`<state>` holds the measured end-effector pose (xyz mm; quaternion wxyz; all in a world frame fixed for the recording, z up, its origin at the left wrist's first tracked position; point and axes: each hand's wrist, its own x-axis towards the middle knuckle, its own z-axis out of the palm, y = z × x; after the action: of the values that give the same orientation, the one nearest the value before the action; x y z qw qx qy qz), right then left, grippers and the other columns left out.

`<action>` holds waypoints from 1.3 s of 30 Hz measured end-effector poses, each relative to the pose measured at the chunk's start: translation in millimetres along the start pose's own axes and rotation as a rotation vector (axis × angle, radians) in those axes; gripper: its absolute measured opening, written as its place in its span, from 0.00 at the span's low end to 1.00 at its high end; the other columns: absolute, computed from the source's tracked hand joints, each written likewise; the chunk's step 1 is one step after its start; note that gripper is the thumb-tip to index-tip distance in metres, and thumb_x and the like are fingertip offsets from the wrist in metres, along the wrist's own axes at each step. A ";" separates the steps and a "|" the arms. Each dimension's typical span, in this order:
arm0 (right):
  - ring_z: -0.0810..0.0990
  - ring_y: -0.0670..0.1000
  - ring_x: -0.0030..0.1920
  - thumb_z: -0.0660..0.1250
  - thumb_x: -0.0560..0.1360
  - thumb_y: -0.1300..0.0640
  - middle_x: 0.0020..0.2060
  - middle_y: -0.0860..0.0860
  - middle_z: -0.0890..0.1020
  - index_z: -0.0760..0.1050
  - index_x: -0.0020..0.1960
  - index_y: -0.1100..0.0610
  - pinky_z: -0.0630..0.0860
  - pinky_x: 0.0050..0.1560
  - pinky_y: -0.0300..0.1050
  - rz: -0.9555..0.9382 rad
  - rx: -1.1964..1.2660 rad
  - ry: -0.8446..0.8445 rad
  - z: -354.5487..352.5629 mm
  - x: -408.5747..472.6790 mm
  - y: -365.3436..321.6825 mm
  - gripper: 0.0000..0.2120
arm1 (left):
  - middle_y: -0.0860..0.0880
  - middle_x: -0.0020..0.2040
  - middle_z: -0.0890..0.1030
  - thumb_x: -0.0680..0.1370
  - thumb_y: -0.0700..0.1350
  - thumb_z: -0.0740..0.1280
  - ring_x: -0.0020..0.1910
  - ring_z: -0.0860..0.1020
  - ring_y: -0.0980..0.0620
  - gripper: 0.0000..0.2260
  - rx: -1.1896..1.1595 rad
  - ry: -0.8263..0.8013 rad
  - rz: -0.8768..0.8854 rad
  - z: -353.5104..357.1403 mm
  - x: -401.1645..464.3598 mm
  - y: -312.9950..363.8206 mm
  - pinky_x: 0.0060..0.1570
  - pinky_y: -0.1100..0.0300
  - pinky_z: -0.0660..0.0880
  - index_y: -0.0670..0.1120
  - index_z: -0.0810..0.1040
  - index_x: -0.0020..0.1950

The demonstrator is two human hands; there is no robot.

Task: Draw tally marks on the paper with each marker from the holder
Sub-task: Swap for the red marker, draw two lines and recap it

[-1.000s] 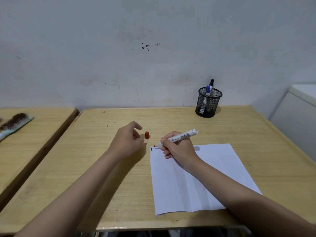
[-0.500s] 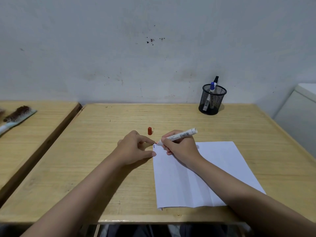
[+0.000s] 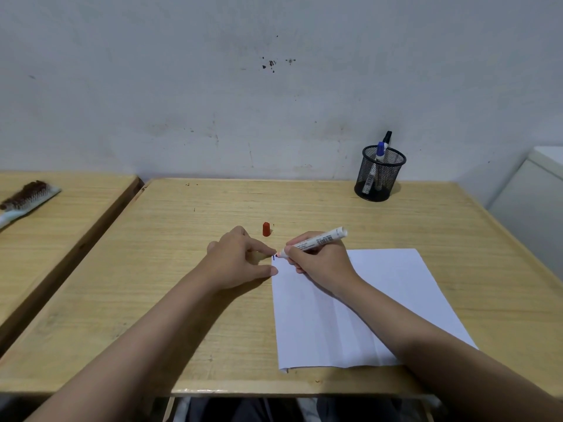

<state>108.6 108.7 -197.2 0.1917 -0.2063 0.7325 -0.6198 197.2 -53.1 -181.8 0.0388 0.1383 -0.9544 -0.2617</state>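
We see a pale wooden tabletop [image 3: 189, 239] set against a scuffed grey-white wall [image 3: 182, 86]. A white sheet of paper [image 3: 350, 315] lies toward the near right edge, with a short dark tally mark [image 3: 273, 257] at its far left corner. Our right hand [image 3: 320, 260] pinches an uncapped white marker [image 3: 313, 241], its tip at that corner. Our left hand [image 3: 237, 260], fingers loosely curled, presses on the paper's left edge. A red cap [image 3: 266, 229] stands just beyond. A black mesh holder [image 3: 379, 175] with two markers sits near the far right corner. A hairbrush [image 3: 26, 197] lies on a neighbouring table [image 3: 61, 214].
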 end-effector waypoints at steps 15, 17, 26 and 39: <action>0.77 0.49 0.31 0.70 0.71 0.63 0.33 0.58 0.81 0.80 0.40 0.59 0.81 0.39 0.47 0.106 0.362 0.106 -8.8 3.2 -4.6 0.02 | 0.55 0.47 0.70 0.64 0.59 0.73 0.47 0.72 0.58 0.18 -0.073 0.036 0.071 -3.3 7.0 1.8 0.56 0.53 0.67 0.59 0.78 0.52; 0.75 0.49 0.30 0.69 0.72 0.64 0.32 0.57 0.80 0.79 0.41 0.60 0.82 0.39 0.47 0.126 0.445 0.104 -10.9 2.3 -6.7 0.01 | 0.56 0.48 0.72 0.65 0.57 0.71 0.48 0.74 0.56 0.17 -0.183 0.120 0.090 -4.8 15.3 2.0 0.56 0.51 0.72 0.55 0.78 0.52; 0.75 0.48 0.30 0.69 0.72 0.63 0.32 0.56 0.78 0.78 0.43 0.61 0.79 0.40 0.47 0.159 0.570 0.093 -17.2 0.7 -7.5 0.01 | 0.47 0.48 0.78 0.73 0.39 0.64 0.47 0.78 0.47 0.08 0.074 0.150 0.060 -3.1 60.0 7.5 0.47 0.53 0.76 0.46 0.81 0.49; 0.76 0.47 0.31 0.67 0.74 0.64 0.29 0.52 0.82 0.78 0.44 0.62 0.76 0.43 0.46 -0.100 0.615 0.167 -29.4 -8.5 -44.8 0.02 | 0.47 0.39 0.85 0.71 0.34 0.70 0.41 0.84 0.52 0.05 -1.130 0.101 -0.048 -27.5 31.2 42.0 0.47 0.63 0.80 0.43 0.82 0.43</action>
<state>102.9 131.1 -148.1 0.1536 -0.1230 0.5128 -0.8357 161.1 -40.8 -136.7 0.1464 0.1301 -0.6595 -0.7257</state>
